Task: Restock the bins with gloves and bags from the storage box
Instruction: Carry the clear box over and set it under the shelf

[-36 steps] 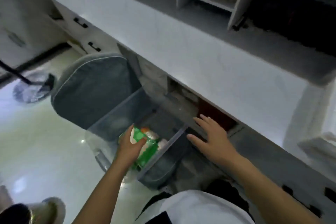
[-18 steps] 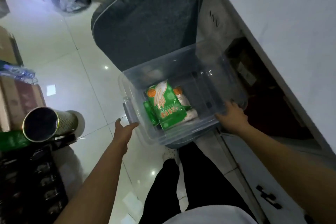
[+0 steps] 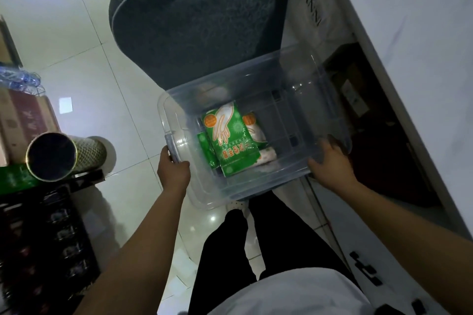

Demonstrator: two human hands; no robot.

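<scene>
Hands: left (image 3: 174, 170), right (image 3: 332, 165) grip storage box (image 3: 256, 186) ends.

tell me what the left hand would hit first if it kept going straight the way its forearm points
Probably the clear storage box itself: the left hand already grips its near left rim, so the box wall is in the way. Beyond that wall lie the green glove packs, then the grey cushion, though depth is unclear.

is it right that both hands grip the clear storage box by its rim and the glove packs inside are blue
Not quite. The head view shows the left hand and right hand gripping the clear storage box by its rim, but the glove packs inside are green, not blue.
</scene>
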